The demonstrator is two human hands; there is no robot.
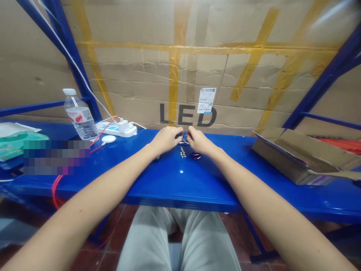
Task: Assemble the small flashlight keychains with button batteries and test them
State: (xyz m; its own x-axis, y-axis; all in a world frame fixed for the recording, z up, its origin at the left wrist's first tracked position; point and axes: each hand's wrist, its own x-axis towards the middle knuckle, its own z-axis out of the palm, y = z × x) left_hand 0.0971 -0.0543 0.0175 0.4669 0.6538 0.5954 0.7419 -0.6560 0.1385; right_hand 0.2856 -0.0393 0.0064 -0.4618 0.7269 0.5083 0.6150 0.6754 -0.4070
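Blue table, left hand and right hand curled near silvery beads, grip unclear

You've got a smooth, glossy table in front of you, its blue paint throwing back light, and the post wears the same slick coat. Look at the beads: shiny, metallic! The purple piece gleams too. Behind, you face creased matt cardboard, crossed by shiny plastic tape and carrying a smooth paper label. Your bottle is clear, thin plastic; your power strip, smooth white plastic. Below, your trousers show soft, matt cloth.
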